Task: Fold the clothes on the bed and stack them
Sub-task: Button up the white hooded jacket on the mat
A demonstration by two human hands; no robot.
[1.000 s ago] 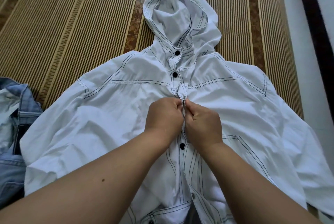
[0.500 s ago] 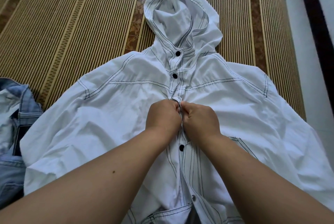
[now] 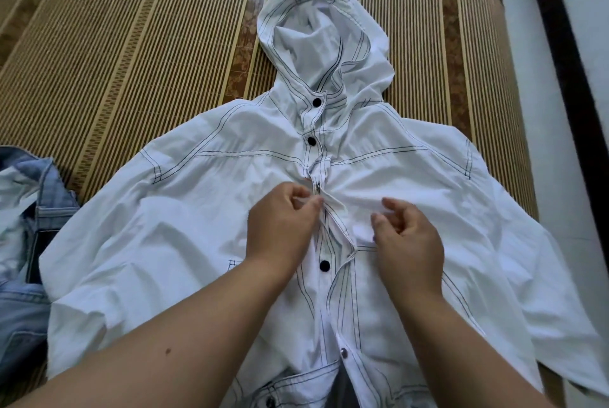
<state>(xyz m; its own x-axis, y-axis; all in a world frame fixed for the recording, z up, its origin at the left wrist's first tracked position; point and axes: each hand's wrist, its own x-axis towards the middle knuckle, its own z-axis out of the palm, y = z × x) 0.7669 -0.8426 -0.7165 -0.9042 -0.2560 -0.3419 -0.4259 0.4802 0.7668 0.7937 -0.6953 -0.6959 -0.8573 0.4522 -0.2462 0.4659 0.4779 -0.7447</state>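
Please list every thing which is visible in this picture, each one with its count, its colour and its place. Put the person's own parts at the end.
hooded jacket: one, white with dark stitching, spread front-up across the mat
snap buttons: at least three, black, down the jacket's front
denim garment: one, light blue, at the left edge, partly under the jacket's sleeve
mat: one, tan and brown stripes, under both garments
pale surface: one, whitish, right of the mat
left hand: one, pinches the jacket's front edge at chest height
right hand: one, fingers loosely curled, holds nothing, just right of the front opening
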